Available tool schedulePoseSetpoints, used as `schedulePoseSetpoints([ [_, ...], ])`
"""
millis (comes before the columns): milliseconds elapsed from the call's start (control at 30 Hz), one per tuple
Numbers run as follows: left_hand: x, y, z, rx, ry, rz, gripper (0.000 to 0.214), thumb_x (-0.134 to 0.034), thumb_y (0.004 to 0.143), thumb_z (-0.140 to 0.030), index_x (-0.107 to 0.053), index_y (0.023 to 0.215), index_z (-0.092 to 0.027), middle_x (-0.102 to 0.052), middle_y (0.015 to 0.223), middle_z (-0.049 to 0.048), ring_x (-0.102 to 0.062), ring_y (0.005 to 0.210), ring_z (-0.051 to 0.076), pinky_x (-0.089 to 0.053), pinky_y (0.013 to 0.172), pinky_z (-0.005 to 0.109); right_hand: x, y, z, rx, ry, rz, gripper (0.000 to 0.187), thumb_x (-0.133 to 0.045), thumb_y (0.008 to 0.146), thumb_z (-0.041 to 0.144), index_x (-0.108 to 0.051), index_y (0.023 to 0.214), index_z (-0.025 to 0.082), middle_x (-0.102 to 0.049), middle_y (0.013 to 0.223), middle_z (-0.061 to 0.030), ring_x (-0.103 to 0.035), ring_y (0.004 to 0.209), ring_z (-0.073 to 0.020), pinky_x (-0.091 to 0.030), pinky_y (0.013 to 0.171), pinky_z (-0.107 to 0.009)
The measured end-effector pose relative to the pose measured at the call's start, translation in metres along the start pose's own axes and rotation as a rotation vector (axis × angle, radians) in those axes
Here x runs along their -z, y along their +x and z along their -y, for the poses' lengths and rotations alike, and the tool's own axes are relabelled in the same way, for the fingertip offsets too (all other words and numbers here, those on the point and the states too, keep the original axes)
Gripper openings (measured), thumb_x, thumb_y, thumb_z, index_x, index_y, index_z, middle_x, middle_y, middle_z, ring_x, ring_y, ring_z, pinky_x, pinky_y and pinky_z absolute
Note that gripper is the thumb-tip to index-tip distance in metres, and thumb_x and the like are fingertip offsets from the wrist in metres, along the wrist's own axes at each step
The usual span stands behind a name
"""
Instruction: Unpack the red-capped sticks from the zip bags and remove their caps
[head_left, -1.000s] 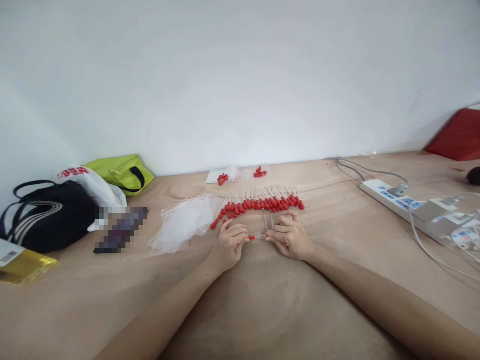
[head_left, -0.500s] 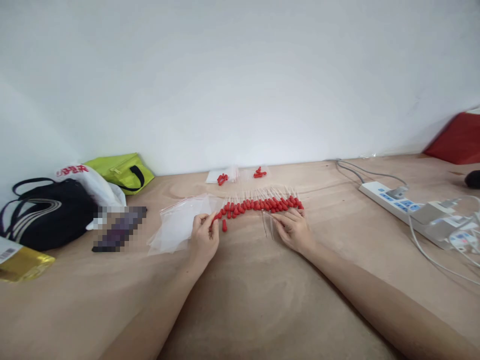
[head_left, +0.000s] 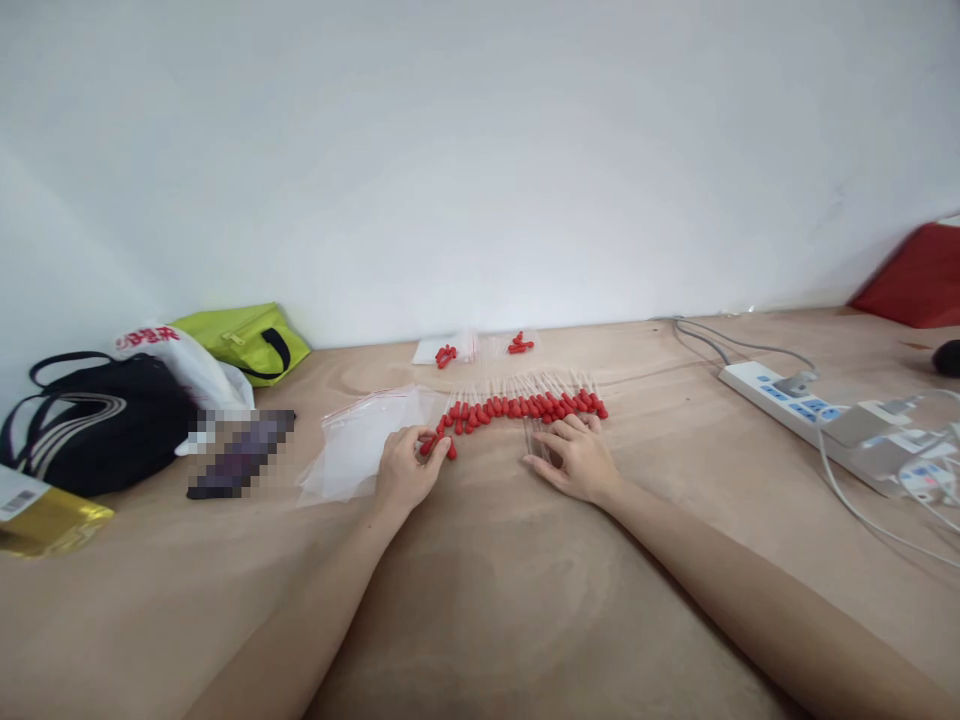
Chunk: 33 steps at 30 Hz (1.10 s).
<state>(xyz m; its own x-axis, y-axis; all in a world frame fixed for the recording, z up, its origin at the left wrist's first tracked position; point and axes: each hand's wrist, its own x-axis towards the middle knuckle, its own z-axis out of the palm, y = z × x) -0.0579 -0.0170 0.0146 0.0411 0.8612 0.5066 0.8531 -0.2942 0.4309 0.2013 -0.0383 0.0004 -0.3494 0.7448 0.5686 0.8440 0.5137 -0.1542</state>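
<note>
My left hand (head_left: 409, 468) is closed in a pinch on a red rubber bulb (head_left: 427, 446), and another red bulb (head_left: 451, 450) lies by the thumb tip. On the right, my right hand (head_left: 581, 460) rests on the table with its fingers apart, partly over some thin clear tubes (head_left: 532, 436). Beyond both hands runs a row of droppers (head_left: 514, 407), red bulbs towards me and clear stems pointing to the wall. Just left of my left hand lie flat clear zip bags (head_left: 356, 445).
Two small groups of red bulbs, left (head_left: 445, 356) and right (head_left: 520, 344), lie on bags near the wall. A black bag (head_left: 105, 425), a lime-green bag (head_left: 240, 340) and a pixelated dark object (head_left: 244, 455) occupy the left. A power strip (head_left: 772, 392) with cables stands right.
My right hand has loosened its pinch on the clear tubes and spread its fingers. My left hand's red bulb has come down beside the loose one.
</note>
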Motion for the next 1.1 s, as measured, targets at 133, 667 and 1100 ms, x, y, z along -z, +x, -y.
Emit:
schedulePoseSetpoints([
  [133, -0.002, 0.021, 0.003, 0.067, 0.170, 0.041, 0.018, -0.052, 0.072, -0.034, -0.062, 0.071, -0.020, -0.060, 0.078, 0.0073, -0.053, 0.083, 0.025, -0.041, 0.077, 0.038, 0.002, 0.001, 0.000, 0.021, 0.005, 0.042, 0.044, -0.047, 0.077, 0.057, -0.065, 0.094, 0.020, -0.060, 0.079, -0.0053, -0.046, 0.078, -0.0181, -0.024, 0.075, -0.036],
  [667, 0.015, 0.045, -0.016, 0.103, 0.346, -0.039, 0.016, -0.051, 0.070, -0.029, -0.060, 0.067, -0.017, -0.060, 0.084, 0.0100, -0.051, 0.090, 0.029, -0.037, 0.079, 0.042, -0.003, -0.001, -0.003, -0.040, 0.059, -0.076, 0.044, -0.051, 0.076, 0.052, -0.059, 0.107, 0.020, -0.057, 0.088, -0.0062, -0.048, 0.083, -0.0193, -0.030, 0.078, -0.037],
  [1100, -0.021, -0.019, -0.046, -0.500, 0.075, 0.103, 0.012, -0.040, 0.083, -0.021, -0.051, 0.078, -0.017, -0.060, 0.075, 0.0038, -0.054, 0.073, 0.018, -0.036, 0.068, 0.032, -0.005, -0.001, -0.005, 0.128, 0.065, -0.199, 0.030, -0.053, 0.080, 0.042, -0.060, 0.105, 0.027, -0.060, 0.096, -0.0044, -0.048, 0.095, -0.0196, -0.025, 0.091, -0.042],
])
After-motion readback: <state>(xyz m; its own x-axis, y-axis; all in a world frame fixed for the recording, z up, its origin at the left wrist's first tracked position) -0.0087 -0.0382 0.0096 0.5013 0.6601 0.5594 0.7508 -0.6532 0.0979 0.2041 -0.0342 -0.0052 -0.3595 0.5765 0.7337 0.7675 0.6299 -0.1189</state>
